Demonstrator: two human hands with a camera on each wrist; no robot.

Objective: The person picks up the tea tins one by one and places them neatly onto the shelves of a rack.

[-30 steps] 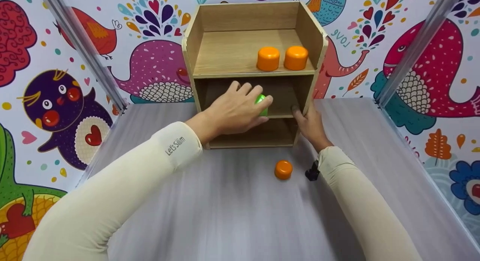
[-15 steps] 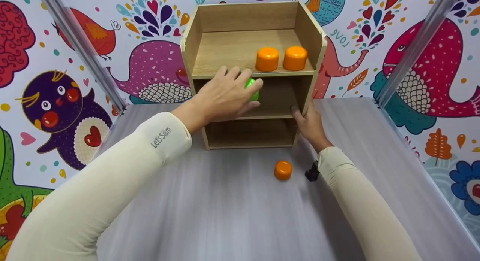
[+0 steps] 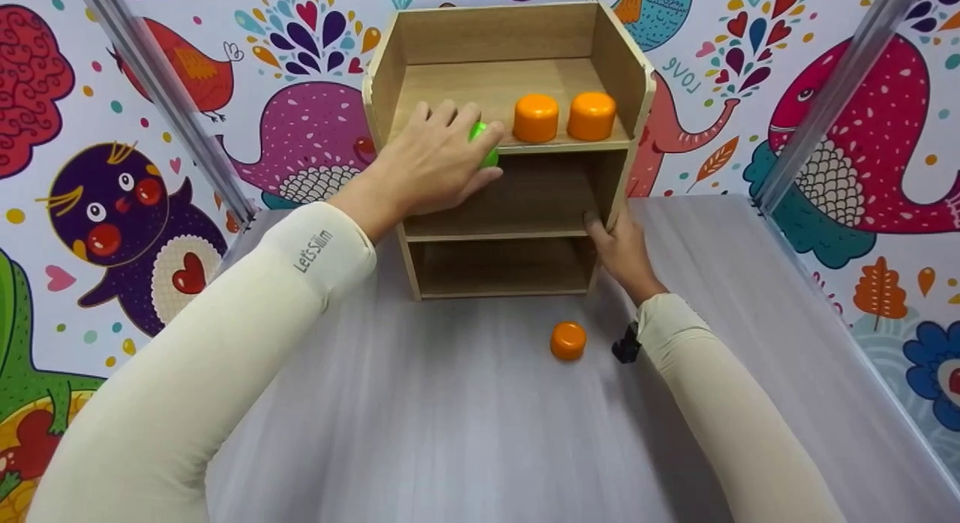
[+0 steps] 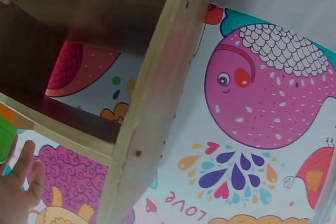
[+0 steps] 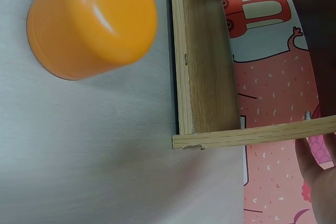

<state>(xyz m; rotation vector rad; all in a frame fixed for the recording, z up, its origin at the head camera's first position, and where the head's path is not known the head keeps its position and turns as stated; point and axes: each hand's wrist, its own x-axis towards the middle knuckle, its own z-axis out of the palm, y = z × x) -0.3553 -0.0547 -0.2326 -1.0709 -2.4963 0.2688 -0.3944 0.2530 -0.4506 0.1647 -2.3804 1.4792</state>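
Observation:
In the head view my left hand (image 3: 431, 159) holds a green cup-like piece (image 3: 491, 158) between thumb and fingers, at the front edge of the top shelf. Most of the piece is hidden behind the fingers; part of its green side (image 4: 6, 139) shows in the left wrist view. My right hand (image 3: 626, 259) grips the right side panel of the wooden shelf unit (image 3: 499, 37), thumb on the inner face. Two orange rounded cylinders (image 3: 536, 118) stand side by side on the top shelf, right of the left hand.
A third orange cylinder (image 3: 568, 341) stands on the grey table (image 3: 450, 433) before the unit. A black device (image 3: 625, 344) is at the right wrist. Cartoon-printed walls (image 3: 315, 140) and metal posts (image 3: 184, 103) enclose the table behind and at the sides.
My left hand has risen with the green piece from the middle compartment to the top shelf's edge, shifting leftward. The right hand has kept its grip on the side panel.

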